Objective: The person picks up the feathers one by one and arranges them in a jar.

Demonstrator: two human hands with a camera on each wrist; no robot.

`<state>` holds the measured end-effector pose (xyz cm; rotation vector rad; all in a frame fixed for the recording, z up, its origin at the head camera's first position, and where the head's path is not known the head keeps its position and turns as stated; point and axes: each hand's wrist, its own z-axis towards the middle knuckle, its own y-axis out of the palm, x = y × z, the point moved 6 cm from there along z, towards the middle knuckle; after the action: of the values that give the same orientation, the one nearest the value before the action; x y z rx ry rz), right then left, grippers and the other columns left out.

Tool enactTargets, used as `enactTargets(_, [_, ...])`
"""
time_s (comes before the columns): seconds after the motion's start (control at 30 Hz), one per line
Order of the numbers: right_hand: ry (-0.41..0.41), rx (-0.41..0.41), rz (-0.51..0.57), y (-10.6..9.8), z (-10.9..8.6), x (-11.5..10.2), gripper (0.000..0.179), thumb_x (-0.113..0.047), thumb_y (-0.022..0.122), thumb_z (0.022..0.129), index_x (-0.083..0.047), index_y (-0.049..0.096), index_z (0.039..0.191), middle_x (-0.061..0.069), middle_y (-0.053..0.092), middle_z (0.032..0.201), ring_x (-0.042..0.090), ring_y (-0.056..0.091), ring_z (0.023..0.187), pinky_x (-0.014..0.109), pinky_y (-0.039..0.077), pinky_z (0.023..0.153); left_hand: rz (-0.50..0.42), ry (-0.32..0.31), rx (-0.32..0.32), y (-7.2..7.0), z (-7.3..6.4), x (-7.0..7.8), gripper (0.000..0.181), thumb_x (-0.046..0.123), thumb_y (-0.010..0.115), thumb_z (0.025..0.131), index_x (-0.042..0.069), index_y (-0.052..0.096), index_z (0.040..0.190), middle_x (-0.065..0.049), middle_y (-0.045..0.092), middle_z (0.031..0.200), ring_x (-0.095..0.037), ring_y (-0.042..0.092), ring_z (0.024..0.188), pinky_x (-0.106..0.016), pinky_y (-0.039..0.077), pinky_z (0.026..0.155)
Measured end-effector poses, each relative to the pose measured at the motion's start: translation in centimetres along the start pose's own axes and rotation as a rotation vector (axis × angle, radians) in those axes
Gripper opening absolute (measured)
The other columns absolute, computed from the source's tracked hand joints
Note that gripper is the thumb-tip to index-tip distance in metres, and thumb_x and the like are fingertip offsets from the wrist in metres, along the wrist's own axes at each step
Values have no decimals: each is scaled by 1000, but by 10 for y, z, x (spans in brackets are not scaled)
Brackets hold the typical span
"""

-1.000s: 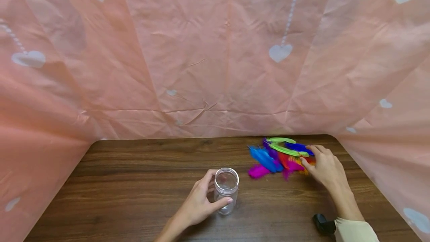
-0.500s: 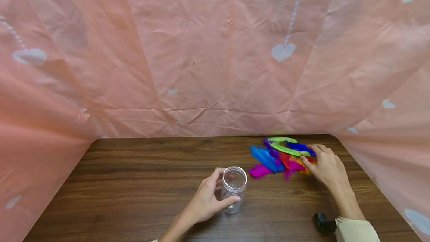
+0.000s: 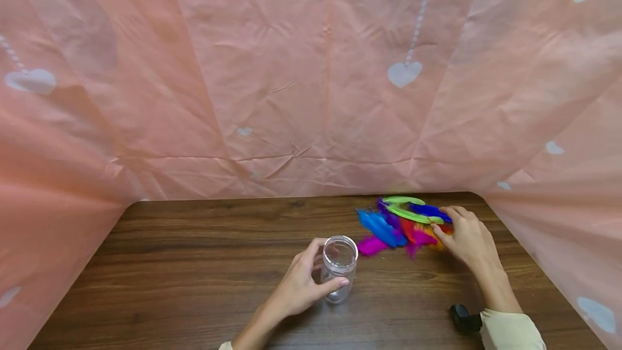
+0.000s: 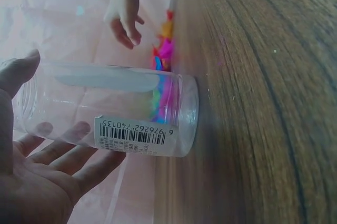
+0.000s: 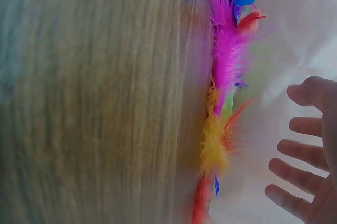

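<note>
My left hand (image 3: 303, 284) grips an upright clear jar (image 3: 339, 271) with an open top, thumb on the near side and fingers round the back. In the left wrist view a white barcode label (image 4: 131, 137) sits on the jar's side. Its base is at or close to the tabletop; I cannot tell whether they touch. Over the right edge of a pile of coloured feathers (image 3: 381, 228) hovers my right hand (image 3: 470, 239), fingers spread and holding nothing. A pink feather (image 5: 229, 50) and a yellow-orange feather (image 5: 215, 142) lie low beside it in the right wrist view.
Both hands work over a brown wood-grain table (image 3: 194, 269). Pink cloth (image 3: 291, 69) with white hearts hangs behind it and along both sides. A black strap device (image 3: 464, 318) is on the right wrist at the cream sleeve (image 3: 510, 331).
My left hand has shifted the jar a little to the right, nearer the feathers. The right hand stays over the pile, and the feathers lie as before.
</note>
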<state>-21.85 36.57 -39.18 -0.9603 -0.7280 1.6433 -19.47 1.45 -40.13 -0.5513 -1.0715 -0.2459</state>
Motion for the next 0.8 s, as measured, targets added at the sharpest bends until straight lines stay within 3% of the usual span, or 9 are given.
enactTargets(0.53, [29, -53, -1, 1, 0, 0, 46, -19, 81, 85, 10, 66, 118, 34, 63, 122, 56, 60, 108, 69, 51, 87, 5, 12, 10, 0, 7, -3, 57, 14, 86, 86, 3, 54, 131, -11, 70, 124, -28, 68, 119, -36, 56, 101])
enactTargets(0.8, [15, -99, 137, 4, 0, -24, 41, -15, 81, 89, 6, 67, 122, 32, 67, 122, 54, 62, 112, 69, 53, 88, 13, 22, 7, 1, 7, -5, 55, 17, 85, 88, 3, 54, 132, -13, 71, 124, -30, 68, 119, -38, 56, 101])
